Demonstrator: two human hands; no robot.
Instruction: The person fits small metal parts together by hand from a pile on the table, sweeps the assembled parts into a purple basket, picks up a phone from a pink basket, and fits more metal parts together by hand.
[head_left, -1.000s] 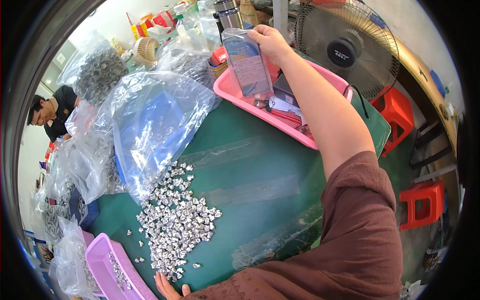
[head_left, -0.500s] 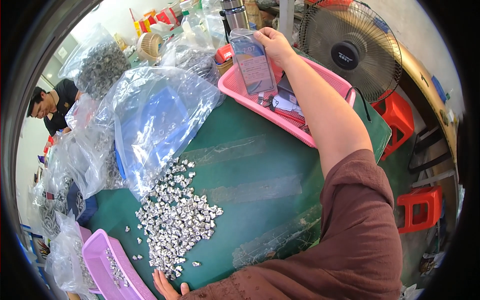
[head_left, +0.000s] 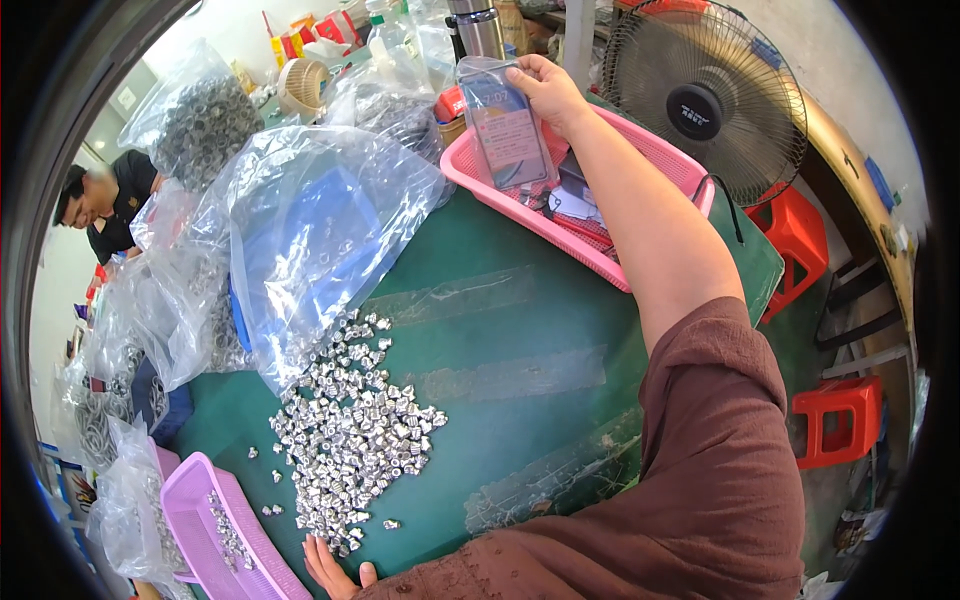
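My right hand (head_left: 550, 92) reaches to the far side and grips the top edge of a smartphone (head_left: 512, 138) between thumb and fingers. The phone is upright, its lit screen partly veiled by a clear cover, and its lower end is inside a pink plastic basket (head_left: 545, 226). At the lower edge, my left hand (head_left: 332, 572) rests on the green table with fingers stretched out and thumb apart, holding nothing. Its fingertips meet the near end of a heap of small shiny metal parts (head_left: 355, 450).
A purple basket (head_left: 185, 505) with some metal parts stands at the lower left. Behind the heap lies a clear plastic bag (head_left: 400, 195) over a blue tray. A black fan (head_left: 690, 110) and red stools (head_left: 838, 420) are at the right. A person (head_left: 125, 195) sits far left.
The phone's screen looks dimmer than before. Both hands stay in nearly the same place; the view has shifted only slightly.
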